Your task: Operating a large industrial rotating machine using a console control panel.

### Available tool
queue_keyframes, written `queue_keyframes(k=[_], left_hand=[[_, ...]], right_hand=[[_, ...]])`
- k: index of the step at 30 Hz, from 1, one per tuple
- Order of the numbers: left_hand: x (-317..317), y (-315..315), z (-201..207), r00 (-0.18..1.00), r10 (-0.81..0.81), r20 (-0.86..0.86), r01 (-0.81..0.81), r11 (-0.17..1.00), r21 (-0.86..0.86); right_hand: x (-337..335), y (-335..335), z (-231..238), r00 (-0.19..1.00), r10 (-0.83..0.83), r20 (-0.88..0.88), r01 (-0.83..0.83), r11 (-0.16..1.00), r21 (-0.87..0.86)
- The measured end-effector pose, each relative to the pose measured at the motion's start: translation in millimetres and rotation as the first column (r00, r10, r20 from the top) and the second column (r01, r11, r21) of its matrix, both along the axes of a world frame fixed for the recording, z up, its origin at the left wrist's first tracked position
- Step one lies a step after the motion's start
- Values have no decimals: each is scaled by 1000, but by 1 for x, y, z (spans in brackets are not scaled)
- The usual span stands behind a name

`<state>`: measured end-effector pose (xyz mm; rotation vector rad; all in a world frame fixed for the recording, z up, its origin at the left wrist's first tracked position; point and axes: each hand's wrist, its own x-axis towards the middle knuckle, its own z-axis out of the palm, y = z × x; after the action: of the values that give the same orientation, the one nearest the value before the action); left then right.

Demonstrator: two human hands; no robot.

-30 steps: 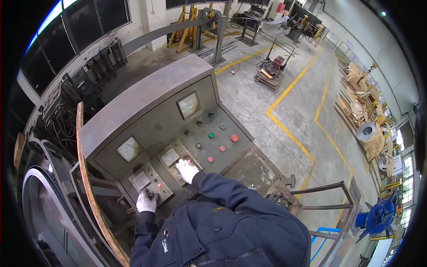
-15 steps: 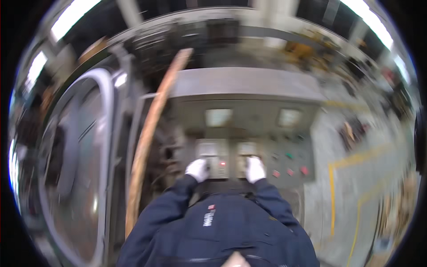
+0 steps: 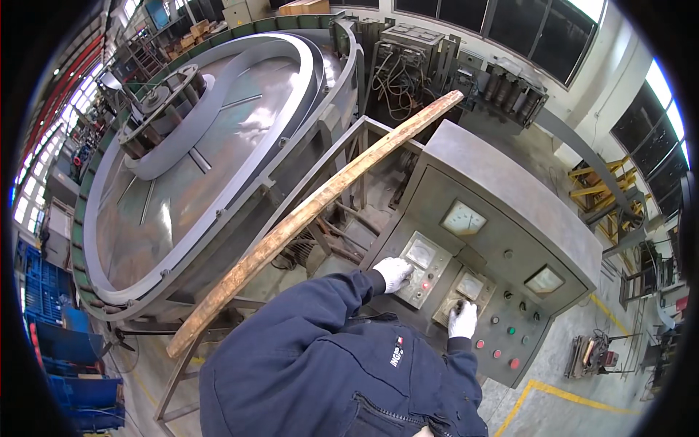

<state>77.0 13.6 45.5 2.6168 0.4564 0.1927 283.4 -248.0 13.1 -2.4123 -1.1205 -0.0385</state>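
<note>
A grey control console [image 3: 488, 211] slopes in front of me. My left hand [image 3: 395, 274], in a white glove, rests with curled fingers at the lower left edge of the left dial module [image 3: 424, 253]. Whatever its fingertips grip there is hidden. Over on the right dial module [image 3: 470, 285], my right hand [image 3: 461, 319], also gloved in white, closes its fingers round a dark knob [image 3: 458, 306]. Red and green push buttons [image 3: 512, 331] sit beside that hand on the console face. Higher up are two needle gauges [image 3: 464, 218].
Left of the console, a large round machine table [image 3: 211, 146] carries a coiled grey metal strip [image 3: 306, 65]. A long wooden pole [image 3: 313, 207] lies slanted across the frame between them. Yellow floor lines [image 3: 561, 393] and a small wheeled machine [image 3: 591, 355] are at the right.
My view has swung left, so the console now appears tilted and farther right, with more of the round machine showing. Both hands stay at their dial modules. The blur is gone.
</note>
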Motion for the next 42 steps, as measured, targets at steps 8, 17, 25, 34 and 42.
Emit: queue_keyframes(k=[8, 17, 25, 34, 42], left_hand=[[-1, 2, -1, 1000, 0, -7, 0, 1000, -12], [-2, 2, -2, 1000, 0, 8, 1, 1000, -29], [0, 1, -4, 1000, 4, 8, -4, 1000, -1], [-9, 1, 0, 1000, 27, 8, -27, 1000, -10], [5, 0, 22, 990, 33, -136, -37, 999, -25]], right_hand=[[-2, 0, 1, 999, -21, -31, 21, 1000, -15], [-4, 1, 3, 992, -66, -111, 61, 997, -48], [-3, 1, 3, 993, -67, -99, 63, 997, -49], [-11, 5, 3, 998, -51, -33, 51, 999, -16], [-5, 4, -11, 999, 9, -34, -16, 975, -223]])
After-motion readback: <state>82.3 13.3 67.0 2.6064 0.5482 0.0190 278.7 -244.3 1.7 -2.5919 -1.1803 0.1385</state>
